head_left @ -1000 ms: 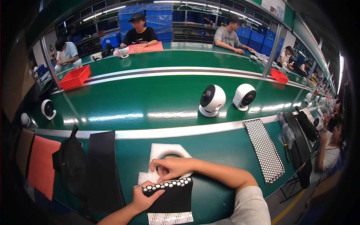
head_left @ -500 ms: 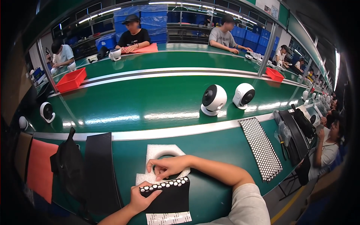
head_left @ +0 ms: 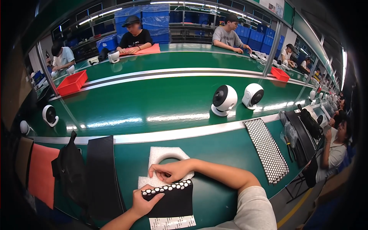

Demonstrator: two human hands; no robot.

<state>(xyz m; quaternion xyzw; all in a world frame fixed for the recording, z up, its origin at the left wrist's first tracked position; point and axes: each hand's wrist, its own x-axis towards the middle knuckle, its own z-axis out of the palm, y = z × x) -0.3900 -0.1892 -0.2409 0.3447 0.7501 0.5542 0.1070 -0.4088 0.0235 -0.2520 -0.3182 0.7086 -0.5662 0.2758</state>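
Observation:
My left hand grips a black sheet by its upper left part, thumb on top. Along the sheet's upper edge runs a strip of round white pads; that edge is folded over or lifted. Just above it is my right hand, its fingers curled in and thumb and fingertips close together. Whether something small is pinched there I cannot make out. Under the right hand lies a white foam piece with a round cutout. A printed white paper strip sticks out below the sheet.
A dotted sheet lies to the right, near black-and-yellow pliers. On the left are a black bag, a black sheet and a coral sheet. White ball-shaped devices stand on the green belt. Co-workers sit opposite and at right.
The white devices on the belt have moved to the right. My right hand's fingers have curled in and drawn slightly up from the sheet's dotted edge. The left hand keeps its grip.

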